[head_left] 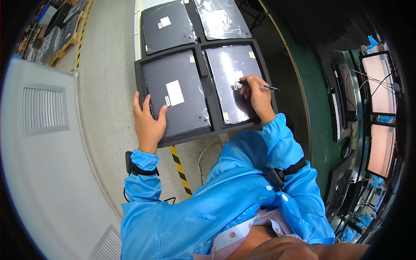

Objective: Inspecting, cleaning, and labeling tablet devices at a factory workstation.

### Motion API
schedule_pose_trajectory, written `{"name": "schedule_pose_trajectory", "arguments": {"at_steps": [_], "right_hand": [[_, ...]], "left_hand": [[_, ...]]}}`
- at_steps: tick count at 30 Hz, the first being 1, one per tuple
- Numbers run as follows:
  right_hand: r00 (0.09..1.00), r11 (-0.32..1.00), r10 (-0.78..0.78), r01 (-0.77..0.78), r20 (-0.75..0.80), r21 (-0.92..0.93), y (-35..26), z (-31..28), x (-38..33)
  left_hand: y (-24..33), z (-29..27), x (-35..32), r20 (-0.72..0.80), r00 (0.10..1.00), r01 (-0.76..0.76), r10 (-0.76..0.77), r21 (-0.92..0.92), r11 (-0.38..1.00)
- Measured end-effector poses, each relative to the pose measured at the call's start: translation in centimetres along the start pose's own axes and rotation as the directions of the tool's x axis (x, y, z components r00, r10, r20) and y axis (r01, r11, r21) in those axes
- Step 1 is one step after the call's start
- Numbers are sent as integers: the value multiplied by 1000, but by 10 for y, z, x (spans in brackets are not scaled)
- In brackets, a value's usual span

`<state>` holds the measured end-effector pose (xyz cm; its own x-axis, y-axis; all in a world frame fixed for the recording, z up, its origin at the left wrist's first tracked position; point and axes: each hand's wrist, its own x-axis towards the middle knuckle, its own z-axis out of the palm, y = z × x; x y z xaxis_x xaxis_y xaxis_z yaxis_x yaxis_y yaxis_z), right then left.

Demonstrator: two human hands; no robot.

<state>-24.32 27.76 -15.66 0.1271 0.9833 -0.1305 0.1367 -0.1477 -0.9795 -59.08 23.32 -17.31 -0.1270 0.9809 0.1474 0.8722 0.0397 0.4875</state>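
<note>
My right hand [260,100] pinches a dark pen [269,88], its tip at a small white label [237,78] on the near right tablet-like panel [223,60]. That panel is wrapped in shiny clear film and lies in a compartment of a black foam tray [211,95]. On the tray's left rim rests my left hand [148,125], fingers spread, thumb over the edge of the near left dark tablet [190,86]. This tablet bears a white label [175,92], a smaller tag [167,101] and a camera bump [202,119].
Beyond lie two more film-wrapped tablets, one left [173,34] and one right [225,21]. At right a green bench [303,78] holds a mouse [346,150] and lit monitors [379,82]. A white vented cabinet [43,143] stands left; a loaded pallet [65,45] sits far left.
</note>
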Motion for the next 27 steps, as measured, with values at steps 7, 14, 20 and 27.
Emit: {"name": "schedule_pose_trajectory", "arguments": {"at_steps": [7, 14, 20, 27], "right_hand": [[937, 965, -205, 242, 282, -104, -31, 91, -18], [904, 926, -249, 327, 346, -189, -22, 167, -16], [895, 911, -285, 364, 343, -193, -18, 172, -17], [925, 996, -86, 76, 370, 41, -31, 150, -13]], "left_hand": [[5, 1, 1, -43, 998, -40, 38, -30, 999], [5, 4, 0, -45, 999, -7, 4, -65, 998], [4, 0, -2, -31, 999, 20, -23, -77, 997], [6, -5, 3, -31, 999, 7, -10, -106, 994]]}}
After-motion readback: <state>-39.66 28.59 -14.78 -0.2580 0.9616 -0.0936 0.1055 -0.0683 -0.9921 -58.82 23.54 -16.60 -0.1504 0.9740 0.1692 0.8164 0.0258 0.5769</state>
